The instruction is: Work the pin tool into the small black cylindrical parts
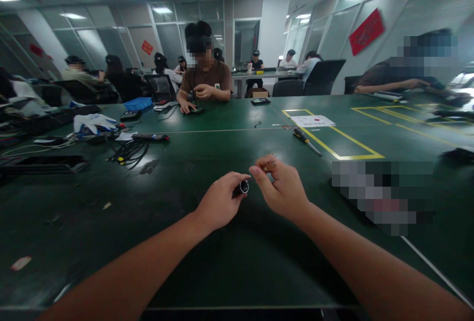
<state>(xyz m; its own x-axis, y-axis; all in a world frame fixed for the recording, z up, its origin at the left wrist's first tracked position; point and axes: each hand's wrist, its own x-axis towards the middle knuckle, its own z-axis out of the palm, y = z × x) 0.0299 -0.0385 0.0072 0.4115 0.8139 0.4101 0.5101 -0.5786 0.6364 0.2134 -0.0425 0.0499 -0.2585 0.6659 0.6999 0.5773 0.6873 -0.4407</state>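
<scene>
Cylinder (243, 187), small and black, is held over the table (222, 281), its ringed end toward the right hand (285, 190). Handling, as judged: steady grip from the left, rim left uncovered; right-hand work brought in along the cylinder's axis, with light force, since small parts could slip at this gap. Both hands best held low over the table so that anything dropped lands close by.

Appearance: dark body, mostly covered by the grip; pale, bright ring around the end face; interior dark with a small glint. Hollow or glazed: cannot tell.

Fingers of the left hand (219, 201): closed around the cylinder, thumb along its top. Fingers of the right hand: curled, thumb tip just beside the cylinder; a shiny bit (273, 164) shows there, but whether it is gripped cannot be told.

Farther out: screwdriver (307, 141) lies beyond the cylinder, to its right; coiled black cable (129, 154) beyond it, well to its left.
</scene>
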